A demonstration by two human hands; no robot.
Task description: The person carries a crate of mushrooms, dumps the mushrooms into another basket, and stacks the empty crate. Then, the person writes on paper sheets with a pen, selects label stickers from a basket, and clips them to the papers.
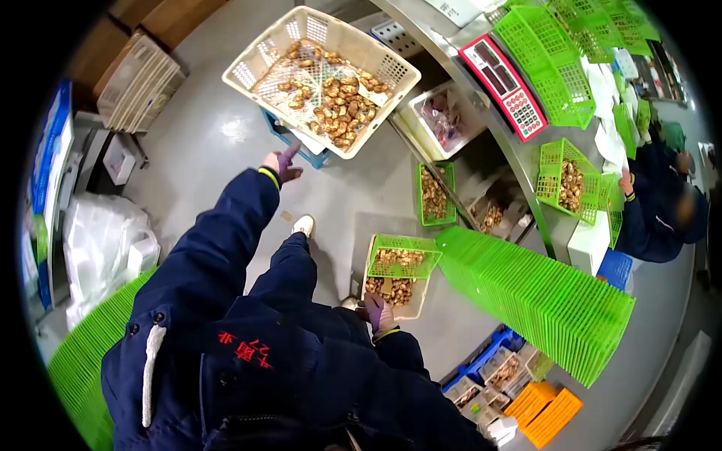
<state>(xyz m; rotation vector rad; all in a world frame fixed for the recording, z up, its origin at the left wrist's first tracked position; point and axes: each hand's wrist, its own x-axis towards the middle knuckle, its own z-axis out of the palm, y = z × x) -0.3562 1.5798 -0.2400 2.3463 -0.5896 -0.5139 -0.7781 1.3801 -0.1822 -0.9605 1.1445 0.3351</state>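
Note:
My left hand (284, 164), in a purple glove, reaches forward with its fingers apart and holds nothing. Just beyond it is a large white plastic crate (252, 89) with brown mushroom-like pieces (346, 109) in it, raised on a blue stand (312, 155). My right hand (378, 313), also gloved, is low at the near edge of a smaller white crate (414, 304). Brown pieces lie in that crate, and a green basket (425, 259) with more of them sits at its far end. The right fingers are partly hidden, so their grip is unclear.
A long stack of green baskets (534, 301) lies at the right. A red scale (502, 86) and a filled green basket (569, 180) stand on the metal counter (526, 169), with a co-worker (662, 203) beyond. Orange crates (543, 415) are lower right; plastic bags (105, 248) are left.

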